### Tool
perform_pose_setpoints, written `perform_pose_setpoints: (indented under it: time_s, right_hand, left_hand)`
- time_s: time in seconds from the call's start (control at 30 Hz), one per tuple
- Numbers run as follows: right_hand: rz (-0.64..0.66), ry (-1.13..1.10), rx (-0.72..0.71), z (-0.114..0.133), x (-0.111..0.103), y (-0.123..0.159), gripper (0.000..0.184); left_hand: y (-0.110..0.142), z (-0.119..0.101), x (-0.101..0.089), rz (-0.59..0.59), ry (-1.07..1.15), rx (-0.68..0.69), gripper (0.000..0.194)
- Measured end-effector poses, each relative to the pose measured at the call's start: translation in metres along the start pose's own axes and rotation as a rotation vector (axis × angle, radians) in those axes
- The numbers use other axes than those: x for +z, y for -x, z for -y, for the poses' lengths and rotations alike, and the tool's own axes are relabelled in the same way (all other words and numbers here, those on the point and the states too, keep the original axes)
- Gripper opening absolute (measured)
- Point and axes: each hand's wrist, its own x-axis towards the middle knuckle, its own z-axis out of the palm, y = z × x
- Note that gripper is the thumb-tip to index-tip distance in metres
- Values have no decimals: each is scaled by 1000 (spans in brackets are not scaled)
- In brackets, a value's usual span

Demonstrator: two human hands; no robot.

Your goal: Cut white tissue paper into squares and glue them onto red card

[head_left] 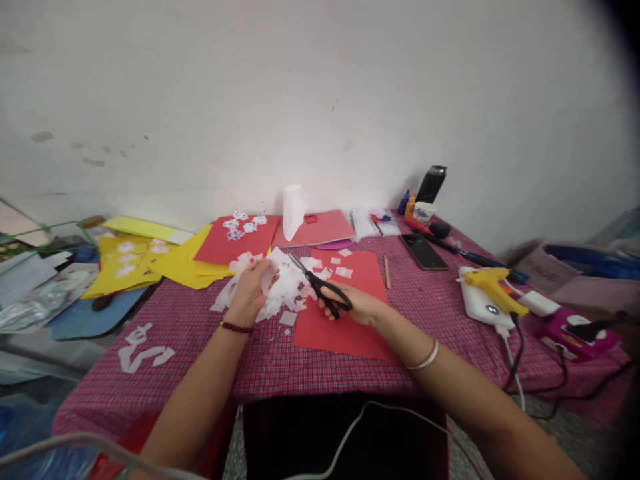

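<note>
Pale cable [80,437] runs across the bottom left corner, super close, just under the left forearm. Both forearms reach up from the bottom and angle inward over the checked tablecloth [270,373]. Left hand [253,290] is curled, palm turned toward the other hand, thumb and fingers pinching thin white paper [269,277]. Right hand [350,300] is wrapped around black scissors [317,285], fingers in the handles, blades aimed up and left toward that paper. Loose pile of white scraps [286,283] sits between the hands, and the red sheet [343,333] is right under the right hand. Way off to its right there's a yellow glue gun [493,287], with a phone [425,253] farther back.
</note>
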Motion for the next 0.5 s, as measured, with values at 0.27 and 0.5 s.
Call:
perform_pose_setpoints:
  time_s: [0.27, 0.5]
  right_hand:
    - [76, 7, 18, 2, 3, 3, 59]
    - [42, 70, 3, 3, 7, 2, 61]
  left_hand:
    - [1, 5, 4, 121, 6, 16, 30]
    - [7, 11, 9, 156, -43, -2, 34]
